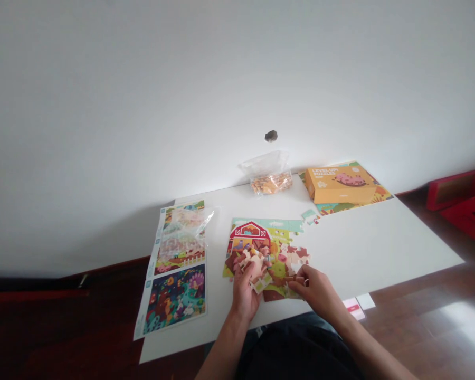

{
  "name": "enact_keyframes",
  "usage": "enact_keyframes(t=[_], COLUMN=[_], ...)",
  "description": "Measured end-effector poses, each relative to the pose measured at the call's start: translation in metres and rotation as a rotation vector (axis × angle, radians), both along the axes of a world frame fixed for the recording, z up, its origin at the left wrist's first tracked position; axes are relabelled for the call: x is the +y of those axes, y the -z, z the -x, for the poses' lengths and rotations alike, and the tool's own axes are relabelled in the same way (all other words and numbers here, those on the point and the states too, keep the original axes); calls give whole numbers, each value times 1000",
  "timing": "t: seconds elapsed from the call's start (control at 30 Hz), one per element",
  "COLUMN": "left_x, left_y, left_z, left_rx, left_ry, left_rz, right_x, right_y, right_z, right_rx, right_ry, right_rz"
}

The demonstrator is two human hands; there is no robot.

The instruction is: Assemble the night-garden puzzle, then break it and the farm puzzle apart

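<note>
A partly built farm jigsaw puzzle (261,240) with a red barn lies on the white table (380,243). My left hand (245,293) is cupped over its lower left part and holds a bunch of loose puzzle pieces (253,264). My right hand (316,290) rests at the puzzle's lower right edge, its fingers pinched on a brown piece (295,279). A single loose piece (311,216) lies past the puzzle's upper right corner.
A picture sheet (178,274) with an empty clear bag on it lies at the left. A clear bag of pieces (269,177) leans at the wall. An orange puzzle box (340,183) stands on its lid at the back right. Red boxes (463,203) sit on the floor.
</note>
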State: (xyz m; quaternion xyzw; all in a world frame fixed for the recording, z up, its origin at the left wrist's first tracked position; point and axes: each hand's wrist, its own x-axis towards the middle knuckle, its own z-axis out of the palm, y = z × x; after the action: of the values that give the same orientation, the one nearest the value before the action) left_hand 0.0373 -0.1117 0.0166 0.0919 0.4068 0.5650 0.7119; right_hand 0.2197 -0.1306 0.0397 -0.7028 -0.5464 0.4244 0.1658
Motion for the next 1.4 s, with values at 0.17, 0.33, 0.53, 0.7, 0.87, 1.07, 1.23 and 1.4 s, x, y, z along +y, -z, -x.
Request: enact_keyframes(t=[0.17,0.33,0.53,0.7,0.87,1.07,1.23,1.4], left_x=[-9,-19,-27,-25,-23,-22,-22,-24], left_y=[-10,-10,-11,-13,-12,-5,0,0], left_z=[34,49,28,24,38,42,37,37], left_rx=[36,219,363,495,514,481,489,478], left_ry=[-20,116,146,40,-11,-25,-57,-53], left_rz=[-112,63,64,70,75,108,64,89], right_x=[2,10,8,-13,-16,-17,-21,-13], right_y=[6,-1,-12,-5,-1,-5,-3,-1], right_z=[-13,-25,-6,35,51,60,76,69], right_rx=[105,289,245,-137,-284,-375,-539,-461], right_ry=[57,133,-1,-249,-324,-358,-341,-371], right_rz=[16,-17,-42,-276,-197,-214,-212,-168])
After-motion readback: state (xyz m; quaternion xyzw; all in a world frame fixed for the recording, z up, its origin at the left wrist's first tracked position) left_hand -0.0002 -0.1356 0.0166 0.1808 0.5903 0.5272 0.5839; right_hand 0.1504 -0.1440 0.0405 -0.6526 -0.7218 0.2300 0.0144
